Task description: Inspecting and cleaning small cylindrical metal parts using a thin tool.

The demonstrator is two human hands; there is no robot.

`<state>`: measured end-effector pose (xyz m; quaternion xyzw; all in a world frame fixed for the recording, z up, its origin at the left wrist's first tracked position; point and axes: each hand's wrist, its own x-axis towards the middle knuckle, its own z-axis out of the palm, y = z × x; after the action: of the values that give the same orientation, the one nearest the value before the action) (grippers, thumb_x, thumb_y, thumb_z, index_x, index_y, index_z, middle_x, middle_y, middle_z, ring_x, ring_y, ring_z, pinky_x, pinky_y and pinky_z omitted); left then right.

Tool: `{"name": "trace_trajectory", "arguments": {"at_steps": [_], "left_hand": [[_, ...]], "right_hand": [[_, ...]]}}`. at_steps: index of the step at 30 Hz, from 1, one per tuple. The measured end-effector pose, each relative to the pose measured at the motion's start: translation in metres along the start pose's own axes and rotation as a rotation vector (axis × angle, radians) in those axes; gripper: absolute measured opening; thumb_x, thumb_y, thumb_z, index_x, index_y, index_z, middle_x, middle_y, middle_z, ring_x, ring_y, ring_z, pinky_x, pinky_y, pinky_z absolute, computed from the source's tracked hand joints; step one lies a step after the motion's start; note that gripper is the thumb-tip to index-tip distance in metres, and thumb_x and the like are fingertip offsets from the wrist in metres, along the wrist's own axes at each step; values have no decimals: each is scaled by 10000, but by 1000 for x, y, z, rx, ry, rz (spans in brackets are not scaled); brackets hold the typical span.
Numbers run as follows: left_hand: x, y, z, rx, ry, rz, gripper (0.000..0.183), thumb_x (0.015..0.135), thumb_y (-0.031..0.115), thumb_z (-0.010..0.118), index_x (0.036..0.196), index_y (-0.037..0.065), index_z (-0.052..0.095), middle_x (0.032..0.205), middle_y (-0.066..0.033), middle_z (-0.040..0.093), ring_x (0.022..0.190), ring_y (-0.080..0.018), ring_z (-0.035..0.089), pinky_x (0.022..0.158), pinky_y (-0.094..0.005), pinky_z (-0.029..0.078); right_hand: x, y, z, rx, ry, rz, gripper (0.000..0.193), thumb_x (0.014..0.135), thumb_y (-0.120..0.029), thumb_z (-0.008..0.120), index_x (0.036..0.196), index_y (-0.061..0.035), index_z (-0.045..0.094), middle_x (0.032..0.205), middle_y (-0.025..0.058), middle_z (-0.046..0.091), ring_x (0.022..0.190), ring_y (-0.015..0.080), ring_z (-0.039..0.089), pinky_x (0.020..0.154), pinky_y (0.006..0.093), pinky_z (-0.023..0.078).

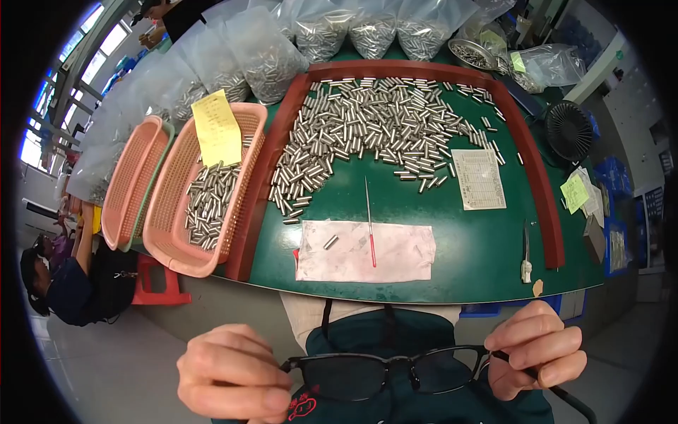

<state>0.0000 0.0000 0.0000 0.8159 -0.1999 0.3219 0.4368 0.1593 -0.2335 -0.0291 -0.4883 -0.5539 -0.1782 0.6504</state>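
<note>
A pair of black-framed eyeglasses (345, 376) is held low in front of my body, below the table's near edge. My left hand (229, 373) is closed around the left temple arm by the hinge. At the other side, my right hand (540, 346) pinches the right temple arm, whose dark tip sticks out past the fingers. On the table beyond lies a pinkish-white cloth (402, 254). A single short metal pin (330, 242) and a thin rod-like tool with a red handle (372, 244) rest on it.
A red-brown frame (395, 67) borders a heap of metal pins (374, 120) on the green table. Pink baskets (166, 240) stand left, one holding pins. A printed sheet (480, 180), a knife-like tool (526, 265) and a black fan (568, 131) are right. Filled bags (265, 63) line the back.
</note>
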Motion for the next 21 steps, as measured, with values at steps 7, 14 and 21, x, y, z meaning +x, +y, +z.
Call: {"name": "trace_trajectory", "arguments": {"at_steps": [7, 14, 21], "left_hand": [[4, 29, 23, -78, 476, 179, 114, 827, 197, 637, 830, 99, 578, 735, -6, 456, 505, -75, 364, 471, -196, 297], [25, 51, 14, -241, 269, 60, 161, 823, 165, 537, 948, 104, 618, 766, -25, 478, 532, -142, 381, 502, -274, 296], [38, 43, 18, -338, 290, 202, 175, 808, 233, 600, 943, 131, 646, 749, 26, 475, 532, -91, 372, 513, -243, 282]], "right_hand": [[16, -18, -1, 86, 55, -101, 256, 831, -120, 617, 1029, -111, 454, 850, -19, 458, 544, 123, 524, 529, 269, 316], [29, -37, -11, 208, -51, -35, 265, 923, -187, 449, 1184, -146, 454, 824, -29, 392, 592, 153, 467, 558, 290, 283], [44, -20, -12, 359, -68, -371, 294, 917, -187, 467, 1205, -133, 460, 827, -43, 385, 613, 119, 403, 571, 286, 250]]}}
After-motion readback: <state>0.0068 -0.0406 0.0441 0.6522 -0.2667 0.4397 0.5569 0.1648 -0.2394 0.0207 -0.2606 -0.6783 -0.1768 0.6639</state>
